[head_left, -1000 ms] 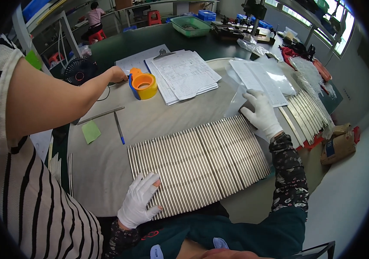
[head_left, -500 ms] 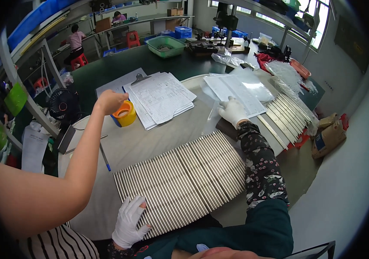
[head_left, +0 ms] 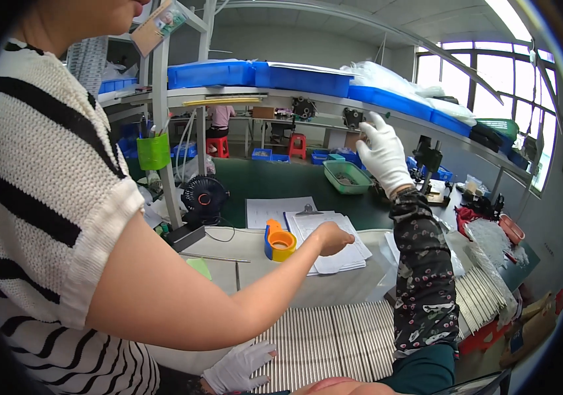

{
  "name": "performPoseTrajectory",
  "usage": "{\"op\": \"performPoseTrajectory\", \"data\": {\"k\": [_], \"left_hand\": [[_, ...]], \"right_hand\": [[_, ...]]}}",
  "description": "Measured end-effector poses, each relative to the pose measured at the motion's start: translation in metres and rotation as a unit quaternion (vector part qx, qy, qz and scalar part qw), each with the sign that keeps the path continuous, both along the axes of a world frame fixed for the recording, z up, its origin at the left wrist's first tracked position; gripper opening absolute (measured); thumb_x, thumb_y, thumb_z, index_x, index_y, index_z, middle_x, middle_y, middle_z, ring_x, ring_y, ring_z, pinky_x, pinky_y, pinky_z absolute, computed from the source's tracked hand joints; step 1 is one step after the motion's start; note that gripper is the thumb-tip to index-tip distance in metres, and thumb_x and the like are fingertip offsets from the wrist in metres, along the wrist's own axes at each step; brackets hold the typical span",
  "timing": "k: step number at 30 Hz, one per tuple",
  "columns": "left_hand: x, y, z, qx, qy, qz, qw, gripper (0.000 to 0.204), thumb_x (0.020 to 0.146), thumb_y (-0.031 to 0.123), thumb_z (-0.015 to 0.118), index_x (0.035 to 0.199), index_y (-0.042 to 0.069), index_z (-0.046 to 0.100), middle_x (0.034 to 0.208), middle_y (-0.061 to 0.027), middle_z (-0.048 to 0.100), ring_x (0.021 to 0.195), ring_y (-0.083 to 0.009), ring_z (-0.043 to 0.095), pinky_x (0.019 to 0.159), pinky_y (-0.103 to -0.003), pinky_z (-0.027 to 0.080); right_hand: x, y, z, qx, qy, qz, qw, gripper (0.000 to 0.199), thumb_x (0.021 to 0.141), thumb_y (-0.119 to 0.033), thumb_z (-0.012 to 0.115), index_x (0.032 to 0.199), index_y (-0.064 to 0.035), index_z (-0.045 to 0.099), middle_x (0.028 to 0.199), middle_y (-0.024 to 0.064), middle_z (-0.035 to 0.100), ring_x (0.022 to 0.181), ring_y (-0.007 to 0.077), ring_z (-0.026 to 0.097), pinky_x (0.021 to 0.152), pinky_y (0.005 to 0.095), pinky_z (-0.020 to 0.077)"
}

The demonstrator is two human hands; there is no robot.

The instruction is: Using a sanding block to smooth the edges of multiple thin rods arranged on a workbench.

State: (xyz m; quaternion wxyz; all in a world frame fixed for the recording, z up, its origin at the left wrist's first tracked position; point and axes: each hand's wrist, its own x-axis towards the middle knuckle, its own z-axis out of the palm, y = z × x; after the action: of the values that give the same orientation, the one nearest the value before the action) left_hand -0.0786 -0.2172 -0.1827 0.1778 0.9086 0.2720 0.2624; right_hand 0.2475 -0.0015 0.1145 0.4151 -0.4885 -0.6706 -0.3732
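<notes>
Low at half past five from the middle of the view lies the row of metal rods (head_left: 327, 339), packed side by side on the pale worktop (head_left: 166, 356), its near edge running low in the view. The left hand (head_left: 238, 370), white-gloved, is down at half past six, open, fingers spread against the left end of that row, no grip closed around anything. And up goes the eye to two o'clock: there's the right hand (head_left: 381, 157), gloved too, raised well clear of the rods, fingers apart and a little bent, nothing in it! Behind it, also near two o'clock, sits a green tub (head_left: 347, 187). Now the co-worker's bare arm (head_left: 228, 316) cuts across from eight o'clock, passing in front of part of the row, and the co-worker's hand (head_left: 334, 239) is out at four o'clock, over the clipped papers (head_left: 304, 228); whether it touches them, I can't tell. Just left of those sheets, at six o'clock, stands the orange, yellow and blue tape dispenser (head_left: 280, 243). Out at four o'clock, a second batch of rods (head_left: 480, 295) lies fanned; at nine o'clock, a black fan (head_left: 205, 197).
</notes>
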Motion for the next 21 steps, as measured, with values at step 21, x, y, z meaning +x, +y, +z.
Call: {"op": "performPoseTrajectory", "data": {"k": [21], "left_hand": [[-0.007, 0.004, -0.017, 0.053, -0.065, -0.014, 0.996, 0.052, 0.079, 0.027, 0.069, 0.122, 0.001, 0.054, 0.131, -0.0172, 0.052, 0.12, -0.033, 0.05, 0.107, -0.044, 0.035]], "right_hand": [[-0.102, -0.004, -0.034, 0.024, -0.074, 0.171, 0.982, 0.023, 0.069, 0.01, 0.054, 0.092, 0.0062, 0.056, 0.131, 0.0162, 0.048, 0.095, 0.0397, 0.058, 0.084, 0.0457, 0.0489]]}}
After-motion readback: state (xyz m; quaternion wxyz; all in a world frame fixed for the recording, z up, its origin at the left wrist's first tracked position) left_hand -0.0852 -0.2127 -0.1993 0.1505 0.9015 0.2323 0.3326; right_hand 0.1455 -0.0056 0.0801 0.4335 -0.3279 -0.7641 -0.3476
